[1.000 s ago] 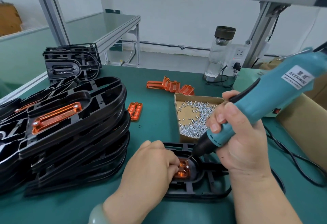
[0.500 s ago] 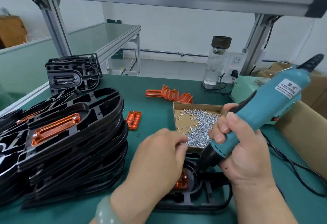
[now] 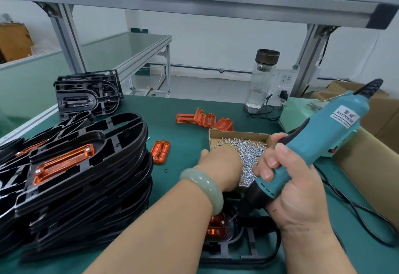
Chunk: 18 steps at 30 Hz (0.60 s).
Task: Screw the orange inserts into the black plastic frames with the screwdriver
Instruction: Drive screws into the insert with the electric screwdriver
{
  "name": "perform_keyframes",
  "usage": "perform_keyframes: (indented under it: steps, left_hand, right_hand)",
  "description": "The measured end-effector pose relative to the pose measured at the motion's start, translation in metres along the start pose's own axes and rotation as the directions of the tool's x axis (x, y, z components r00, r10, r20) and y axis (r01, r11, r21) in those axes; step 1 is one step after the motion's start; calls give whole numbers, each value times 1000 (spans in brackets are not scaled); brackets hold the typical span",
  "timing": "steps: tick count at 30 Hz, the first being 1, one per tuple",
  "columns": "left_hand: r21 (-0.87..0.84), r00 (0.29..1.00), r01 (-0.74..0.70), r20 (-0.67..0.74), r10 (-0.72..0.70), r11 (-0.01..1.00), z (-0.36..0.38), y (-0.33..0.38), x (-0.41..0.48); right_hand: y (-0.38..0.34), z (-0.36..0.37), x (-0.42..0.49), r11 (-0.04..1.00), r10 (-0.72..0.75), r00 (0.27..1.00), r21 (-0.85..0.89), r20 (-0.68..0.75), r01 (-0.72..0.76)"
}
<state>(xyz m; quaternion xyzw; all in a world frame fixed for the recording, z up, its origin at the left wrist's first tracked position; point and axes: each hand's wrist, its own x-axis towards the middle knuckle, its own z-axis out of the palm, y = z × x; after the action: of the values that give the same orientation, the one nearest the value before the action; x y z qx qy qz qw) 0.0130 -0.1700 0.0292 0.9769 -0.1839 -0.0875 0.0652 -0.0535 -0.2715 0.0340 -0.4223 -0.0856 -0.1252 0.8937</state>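
Orange insert [image 3: 216, 227] sits in the black plastic frame [image 3: 239, 252], which lies flat on the bench just in front of the screw box [image 3: 239, 136] (on the operator's side of it). One screw head shows on the visible end of the insert. The rest is hidden under the left forearm.

**Grip state**
- Left hand [image 3: 220, 163] reaches into the screw box, palm down over the loose screws [image 3: 250, 154]. Its fingertips are hidden, so whether a screw is pinched cannot be told.
- Right hand [image 3: 291, 191] is wrapped fully round the electric screwdriver [image 3: 323, 135], bit pointing down at the frame, just in front of the box.

**Hazards**
- Nothing holds the frame down. A nudge from the forearm or the bit is likely to shift it and put the screw holes out of line.
- The bit hangs close above the insert. If the trigger is pressed by accident, or the hand dips, the bit could score the translucent plastic.
- A blind pick may bring up several screws, and a dropped one could lodge in the frame ribs.
- The power cable [image 3: 354, 209], right of the box, could drag and tilt the tool, so the screw goes in crooked.
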Motion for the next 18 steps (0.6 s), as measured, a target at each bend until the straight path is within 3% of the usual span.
perform_keyframes:
  steps: [7,14,18]
  left_hand:
    - [-183,978,48,-193,-84,982,-1,-1,-3]
    - [-376,932,-33,-347,-108,926,-1,-2,-9]
    - [-498,925,-85,-361,-117,863,0,-2,-12]
  right_hand:
    - [1,-1,2,1000,-7,1000,7,-20,7]
    - [2,-1,1,1000,-7,1000,6,-7,7]
    - [2,0,0,1000,-3,1000,-14,-2,3]
